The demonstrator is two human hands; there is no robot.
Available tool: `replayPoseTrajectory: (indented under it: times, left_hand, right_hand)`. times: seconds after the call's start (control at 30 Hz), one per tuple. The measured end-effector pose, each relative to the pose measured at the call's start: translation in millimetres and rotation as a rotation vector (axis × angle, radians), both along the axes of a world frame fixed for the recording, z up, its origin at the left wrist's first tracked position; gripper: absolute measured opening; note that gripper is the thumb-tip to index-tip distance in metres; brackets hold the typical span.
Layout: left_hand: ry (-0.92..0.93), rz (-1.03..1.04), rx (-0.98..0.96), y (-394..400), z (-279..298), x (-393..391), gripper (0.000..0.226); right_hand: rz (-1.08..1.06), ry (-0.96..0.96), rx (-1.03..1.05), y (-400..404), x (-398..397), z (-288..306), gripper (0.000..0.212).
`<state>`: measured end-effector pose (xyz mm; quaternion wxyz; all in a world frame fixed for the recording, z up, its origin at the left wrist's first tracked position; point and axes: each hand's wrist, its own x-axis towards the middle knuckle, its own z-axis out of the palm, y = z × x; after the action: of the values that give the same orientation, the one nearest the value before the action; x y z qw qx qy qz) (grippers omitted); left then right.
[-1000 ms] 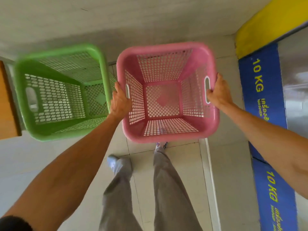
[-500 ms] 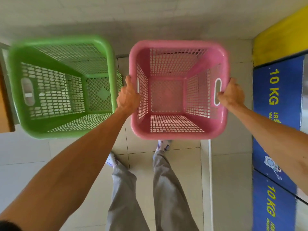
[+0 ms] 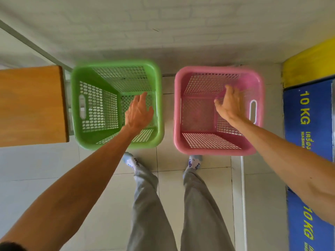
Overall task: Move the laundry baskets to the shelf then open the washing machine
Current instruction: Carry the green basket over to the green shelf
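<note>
1. The left hand (image 3: 138,113) is held out flat above the open top of the green basket (image 3: 87,138), fingers straight and held loosely together, gripping nothing.
2. The green basket's right-hand rim lies just past the little-finger side of that hand; its slotted handle is well out beyond the thumb side, on the far left wall.
3. The right hand (image 3: 228,105) reaches over the open top of the pink basket (image 3: 213,151), fingers slightly spread and a little curled, thumb out to the left, holding nothing.
4. The pink basket's white-edged handle slot sits just to the right of those fingers; whether the hand touches the mesh wall behind it cannot be told, as the fingertips are blurred.
5. Both baskets are empty and stand side by side against the white brick wall (image 3: 163,24), with a narrow gap of tiled floor (image 3: 45,169) between them, below and between the two hands.
6. A wooden board (image 3: 30,105) lies just beyond the green basket, far to the left of the left hand.
7. A blue panel marked "10 KG" (image 3: 308,113) stands well to the right of the right hand, a yellow block (image 3: 310,67) above it.
8. The person's grey trouser legs (image 3: 150,205) and feet are below both wrists.
</note>
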<state>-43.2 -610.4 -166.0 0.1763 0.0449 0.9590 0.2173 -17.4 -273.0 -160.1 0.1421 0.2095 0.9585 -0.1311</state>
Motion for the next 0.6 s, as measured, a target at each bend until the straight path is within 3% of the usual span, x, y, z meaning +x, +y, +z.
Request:
replayPoseTrajectory:
  times: [0.17, 0.37, 0.6]
  left_hand:
    - [0.062, 0.038, -0.052, -116, 11, -4, 0.054]
    - [-0.016, 0.119, -0.176, -243, 11, -20, 0.061]
    - [-0.156, 0.196, -0.217, -285, -22, -38, 0.065]
  right_hand:
    - [0.112, 0.035, -0.057, -103, -18, 13, 0.057]
    - [0.054, 0.004, -0.137, -213, -34, 12, 0.057]
    - [0.045, -0.142, -0.15, -266, -36, -20, 0.062]
